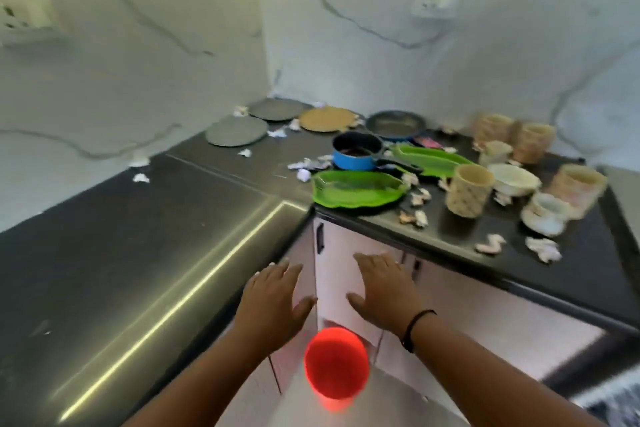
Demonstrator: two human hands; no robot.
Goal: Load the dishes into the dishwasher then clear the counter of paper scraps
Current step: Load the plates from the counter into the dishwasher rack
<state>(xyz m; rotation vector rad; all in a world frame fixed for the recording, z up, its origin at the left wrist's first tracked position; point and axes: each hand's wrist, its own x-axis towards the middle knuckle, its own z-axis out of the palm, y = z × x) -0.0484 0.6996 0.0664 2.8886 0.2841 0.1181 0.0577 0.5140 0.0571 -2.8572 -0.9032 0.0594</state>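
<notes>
Both hands hang in front of the cabinet fronts below the desk corner, palms down and empty. The left hand has its fingers straight and loosely spread; the right hand likewise, fingers splayed flat, thumb out to the side. Neither touches anything that can be made out.

The dishes all lie beyond and above the fingertips, up on the dark desk, and mostly to the right of them. Nearest is the front green leaf-shaped tray, almost straight ahead of the right fingers, its long axis running left to right across the reach, so it presents a long edge rather than an end. Just behind it sits the blue saucepan, its black handle pointing right, with a second green tray beyond. Further right of the right fingers stand the patterned mug, a white bowl and a cup on a saucer. The round plates lie far ahead of the left fingers, by the wall.

Paper scraps are scattered among the dishes. A red bucket stands on the floor below and between the wrists.

The right hand seems better placed for the first pick, with the front tray the likely target. No open dishwasher can be seen.
</notes>
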